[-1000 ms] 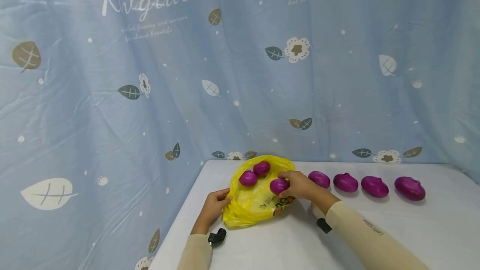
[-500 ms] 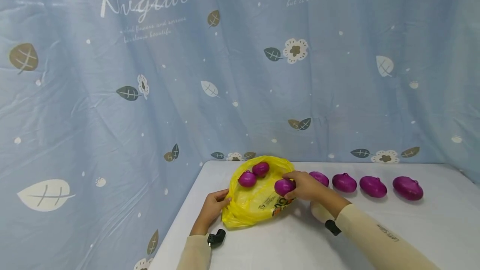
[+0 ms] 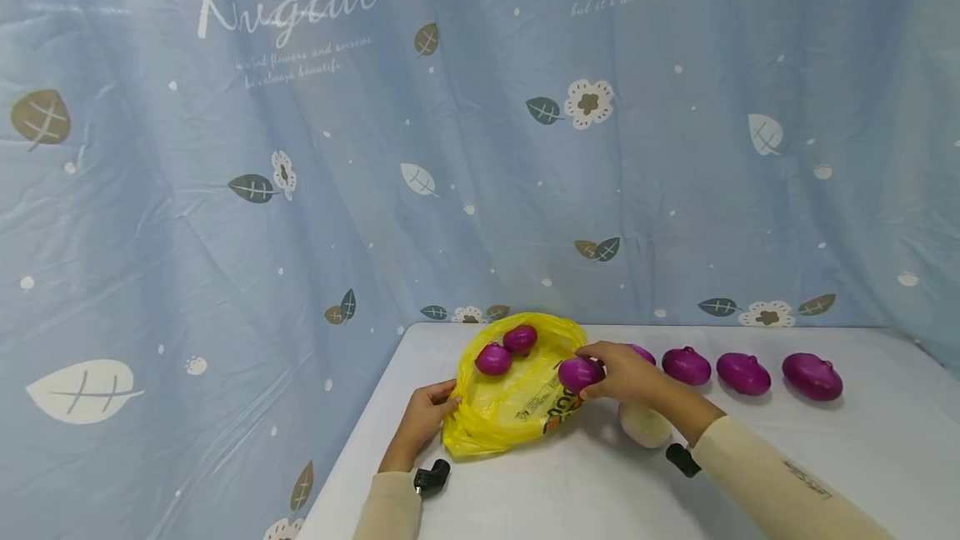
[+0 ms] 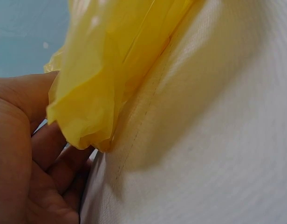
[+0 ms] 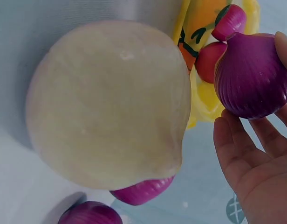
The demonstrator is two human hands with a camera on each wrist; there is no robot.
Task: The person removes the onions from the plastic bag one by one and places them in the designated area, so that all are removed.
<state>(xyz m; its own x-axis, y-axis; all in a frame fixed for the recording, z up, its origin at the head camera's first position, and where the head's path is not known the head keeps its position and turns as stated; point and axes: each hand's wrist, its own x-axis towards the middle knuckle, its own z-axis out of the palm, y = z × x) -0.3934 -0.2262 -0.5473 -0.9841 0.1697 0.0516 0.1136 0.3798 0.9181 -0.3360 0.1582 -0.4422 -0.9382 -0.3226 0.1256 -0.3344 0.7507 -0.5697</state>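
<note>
Onion (image 3: 578, 375), gripped by the right hand (image 3: 621, 373), hovers at the three-o'clock side of a yellow bag (image 3: 483, 433), pinched by the left hand (image 3: 424, 415) at nine o'clock. Slack fingers could drop it onto the worktop (image 3: 558, 486).

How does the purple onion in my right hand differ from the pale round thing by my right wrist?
The held onion is purple, the pale thing cream. Your right hand grips the held onion; the pale thing sits on the table. The held onion shows fine ridges; the pale thing looks smooth. Both are rounded.
</note>
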